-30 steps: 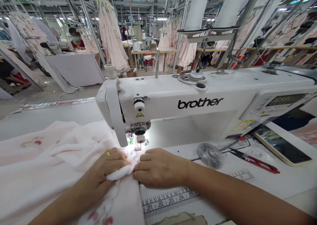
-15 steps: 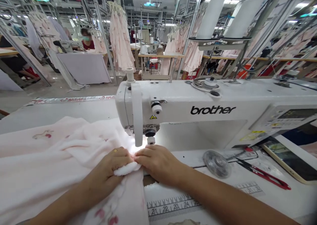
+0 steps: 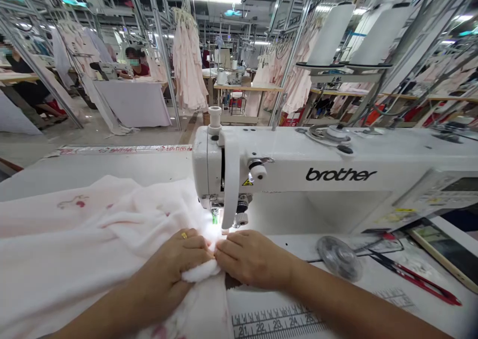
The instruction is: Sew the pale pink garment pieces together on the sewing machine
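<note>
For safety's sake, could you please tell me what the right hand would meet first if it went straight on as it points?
The right hand would probably meet the left hand first, over the pale fabric; whether they touch now is unclear.

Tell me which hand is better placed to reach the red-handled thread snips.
The right hand, most likely: the red-handled thread snips lie out on its side. The left hand is farther away, grips the pale pink fabric, and would probably have to cross the right forearm.
</note>
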`<action>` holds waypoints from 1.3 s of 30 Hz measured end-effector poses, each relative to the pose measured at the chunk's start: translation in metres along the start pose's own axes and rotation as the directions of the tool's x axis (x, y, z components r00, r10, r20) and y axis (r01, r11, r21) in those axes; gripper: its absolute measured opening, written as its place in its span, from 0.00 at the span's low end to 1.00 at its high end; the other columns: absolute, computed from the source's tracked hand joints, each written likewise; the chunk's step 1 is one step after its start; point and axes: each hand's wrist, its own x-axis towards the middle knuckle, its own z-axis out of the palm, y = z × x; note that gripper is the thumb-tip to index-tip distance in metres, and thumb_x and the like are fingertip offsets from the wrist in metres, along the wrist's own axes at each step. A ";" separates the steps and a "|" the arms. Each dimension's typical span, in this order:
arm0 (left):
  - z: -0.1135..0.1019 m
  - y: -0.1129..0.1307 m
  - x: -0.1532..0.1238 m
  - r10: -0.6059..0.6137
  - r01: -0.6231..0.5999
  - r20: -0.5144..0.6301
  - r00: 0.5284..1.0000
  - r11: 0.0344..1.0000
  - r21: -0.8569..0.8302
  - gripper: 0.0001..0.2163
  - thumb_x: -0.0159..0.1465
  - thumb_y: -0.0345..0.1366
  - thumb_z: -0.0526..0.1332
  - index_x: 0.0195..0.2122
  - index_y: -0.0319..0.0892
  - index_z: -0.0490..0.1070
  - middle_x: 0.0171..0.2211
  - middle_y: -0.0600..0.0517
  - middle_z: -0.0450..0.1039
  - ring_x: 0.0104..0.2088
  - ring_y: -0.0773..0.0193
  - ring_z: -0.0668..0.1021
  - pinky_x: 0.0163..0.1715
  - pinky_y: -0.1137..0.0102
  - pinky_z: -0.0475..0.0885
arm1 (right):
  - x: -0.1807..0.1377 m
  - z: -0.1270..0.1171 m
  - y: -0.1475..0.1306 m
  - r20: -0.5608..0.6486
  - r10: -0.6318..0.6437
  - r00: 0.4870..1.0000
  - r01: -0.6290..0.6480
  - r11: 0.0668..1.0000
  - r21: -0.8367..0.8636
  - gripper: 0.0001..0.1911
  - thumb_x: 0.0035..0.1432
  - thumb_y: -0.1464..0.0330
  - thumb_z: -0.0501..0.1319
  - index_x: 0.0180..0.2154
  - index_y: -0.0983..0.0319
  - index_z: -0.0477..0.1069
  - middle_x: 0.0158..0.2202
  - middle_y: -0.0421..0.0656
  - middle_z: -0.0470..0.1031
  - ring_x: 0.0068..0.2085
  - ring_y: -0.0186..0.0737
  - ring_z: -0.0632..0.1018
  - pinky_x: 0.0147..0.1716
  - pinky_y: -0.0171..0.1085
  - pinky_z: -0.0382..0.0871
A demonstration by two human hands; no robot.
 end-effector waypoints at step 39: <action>0.011 -0.004 -0.005 -0.152 0.160 -0.066 0.986 0.978 0.133 0.08 0.67 0.33 0.55 0.43 0.49 0.72 0.38 0.53 0.73 0.41 0.61 0.74 0.40 0.71 0.71 | -0.007 -0.023 0.009 0.221 0.237 0.946 -0.289 0.927 0.240 0.10 0.70 0.66 0.56 0.41 0.62 0.75 0.35 0.41 0.73 0.36 0.38 0.69 0.36 0.35 0.62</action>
